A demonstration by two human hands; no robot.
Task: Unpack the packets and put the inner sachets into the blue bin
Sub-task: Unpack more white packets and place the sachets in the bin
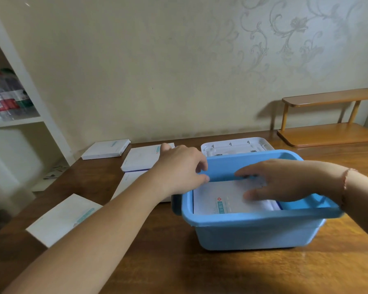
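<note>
The blue bin [251,230] is smooth moulded plastic, rectangular with rounded corners and a thick rolled rim, standing on the wooden table [200,272]. Under the right hand [285,181] lies a flat white sachet [217,202] with teal print and a small red mark — the fingers are spread and nearly straight above it, gripping nothing. The left hand [179,168] curls its fingers over the bin's far-left rim. Beyond and left of that hand lie flat white packets [140,158] — one [64,219] beneath the forearm.
</note>
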